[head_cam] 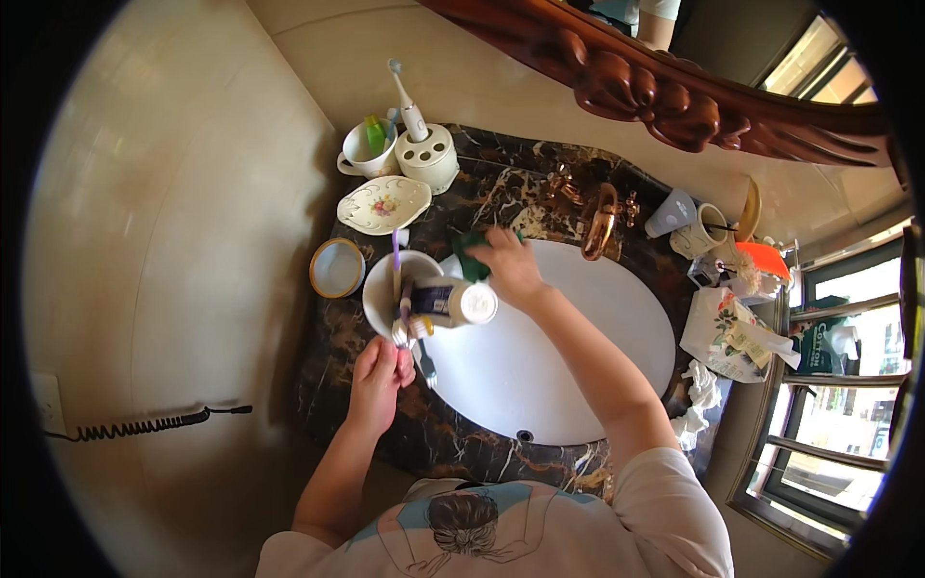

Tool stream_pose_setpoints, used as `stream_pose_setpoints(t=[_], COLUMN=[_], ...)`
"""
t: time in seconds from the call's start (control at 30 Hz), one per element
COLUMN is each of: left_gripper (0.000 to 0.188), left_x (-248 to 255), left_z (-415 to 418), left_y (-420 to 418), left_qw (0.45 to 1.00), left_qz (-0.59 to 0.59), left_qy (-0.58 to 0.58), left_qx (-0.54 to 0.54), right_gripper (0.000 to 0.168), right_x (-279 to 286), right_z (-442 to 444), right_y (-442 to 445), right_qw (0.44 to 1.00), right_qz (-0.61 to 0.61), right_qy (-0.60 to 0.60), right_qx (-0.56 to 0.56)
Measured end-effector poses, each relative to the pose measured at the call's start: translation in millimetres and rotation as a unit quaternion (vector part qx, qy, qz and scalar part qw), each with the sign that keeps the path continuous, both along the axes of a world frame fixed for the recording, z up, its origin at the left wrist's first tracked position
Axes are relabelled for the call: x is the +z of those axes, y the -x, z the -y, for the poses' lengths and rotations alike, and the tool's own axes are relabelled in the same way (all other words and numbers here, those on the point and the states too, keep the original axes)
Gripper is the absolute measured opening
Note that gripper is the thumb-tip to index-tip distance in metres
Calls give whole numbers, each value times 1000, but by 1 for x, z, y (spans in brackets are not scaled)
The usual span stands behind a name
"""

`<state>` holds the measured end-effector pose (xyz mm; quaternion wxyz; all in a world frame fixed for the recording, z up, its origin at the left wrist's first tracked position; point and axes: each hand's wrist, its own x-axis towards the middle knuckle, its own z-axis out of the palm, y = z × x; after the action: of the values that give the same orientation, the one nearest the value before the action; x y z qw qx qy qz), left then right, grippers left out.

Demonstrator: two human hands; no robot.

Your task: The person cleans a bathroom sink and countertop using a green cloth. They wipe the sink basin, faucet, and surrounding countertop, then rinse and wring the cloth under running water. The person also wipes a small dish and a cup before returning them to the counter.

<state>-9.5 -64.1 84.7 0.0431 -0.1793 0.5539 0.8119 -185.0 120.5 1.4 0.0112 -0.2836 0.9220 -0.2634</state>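
Observation:
My left hand grips a white cup at its near side, above the left edge of the countertop. Toothbrushes and a white-capped toothpaste tube stand in this cup, the tube leaning to the right. My right hand presses on a dark green cloth at the far left rim of the white sink basin. Its fingertips lie partly over the cloth on the dark marble countertop.
Behind the cup are a floral soap dish, a round gold-rimmed bowl, a mug and a toothbrush holder. A copper-coloured faucet overhangs the basin. At right stand a tube and a tissue pack.

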Motion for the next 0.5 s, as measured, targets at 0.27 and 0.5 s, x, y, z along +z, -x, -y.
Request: stream_pose_setpoints(t=[0.27, 0.5], left_gripper=[18, 25], left_x=[-16, -45], left_z=[-22, -45], left_y=[103, 167], left_qw=[987, 986], left_qz=[-38, -46], left_qy=[-113, -82], left_qx=[-109, -136], right_gripper=[53, 52], right_x=[7, 9], right_z=[-100, -132], right_y=[-85, -132], right_qw=[609, 474], right_qz=[644, 632], right_qy=[463, 613], right_qx=[19, 34])
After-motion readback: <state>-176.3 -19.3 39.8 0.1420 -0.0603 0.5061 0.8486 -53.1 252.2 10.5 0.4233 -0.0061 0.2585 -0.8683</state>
